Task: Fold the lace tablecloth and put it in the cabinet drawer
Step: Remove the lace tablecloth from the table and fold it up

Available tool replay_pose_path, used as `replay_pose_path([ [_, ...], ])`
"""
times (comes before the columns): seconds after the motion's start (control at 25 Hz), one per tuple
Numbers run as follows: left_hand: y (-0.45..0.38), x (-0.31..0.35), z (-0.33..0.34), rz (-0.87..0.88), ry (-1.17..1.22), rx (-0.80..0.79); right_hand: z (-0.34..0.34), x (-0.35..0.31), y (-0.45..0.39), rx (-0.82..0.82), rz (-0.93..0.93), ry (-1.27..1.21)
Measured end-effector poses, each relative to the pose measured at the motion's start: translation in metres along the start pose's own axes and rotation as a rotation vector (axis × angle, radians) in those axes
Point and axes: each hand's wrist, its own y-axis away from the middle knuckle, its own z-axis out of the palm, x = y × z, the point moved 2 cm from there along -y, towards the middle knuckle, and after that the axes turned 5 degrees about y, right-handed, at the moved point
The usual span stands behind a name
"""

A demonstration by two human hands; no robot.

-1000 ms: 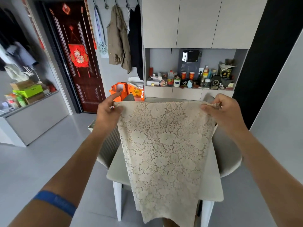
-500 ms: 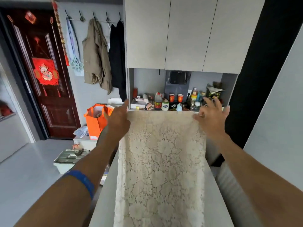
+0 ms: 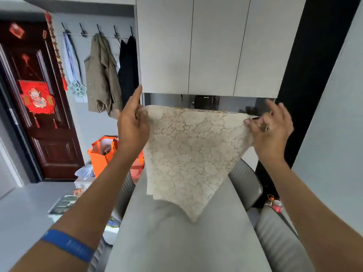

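Cream lace tablecloth (image 3: 188, 154) hangs folded in the air above the grey table (image 3: 184, 238), its lower corner just over the tabletop. The left hand (image 3: 132, 126) pinches its top left corner, the right hand (image 3: 270, 128) its top right corner

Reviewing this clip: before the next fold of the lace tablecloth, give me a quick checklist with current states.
1. Left hand grip on lace tablecloth corner: ok.
2. Right hand grip on the other corner: ok, pinched by fingertips.
3. Top edge level and taut: not ok, it sags slightly.
4. Bottom hanging even: not ok, it tapers to a point.
5. Table bare for laying down: ok.
6. Drawer open: cannot tell.
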Motion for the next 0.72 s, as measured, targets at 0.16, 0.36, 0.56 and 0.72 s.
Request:
replay_pose_path([
  [0.16, 0.107, -0.018, -0.014, -0.113, -0.087, -0.134, -0.023, 0.040, 0.081, -0.237, 0.022, -0.148],
  [0.36, 0.294, -0.021, -0.040, -0.428, -0.180, -0.422, -0.067, 0.112, 0.214, -0.908, 0.069, -0.270],
  [0.56, 0.409, 0.009, -0.052, -0.640, -0.200, -0.637, -0.116, 0.165, 0.322, -1.309, 0.236, -0.222],
  [0.72, 0.422, 0.036, -0.046, -0.666, -0.288, -0.675, -0.134, 0.174, 0.337, -1.333, 0.315, -0.199],
])
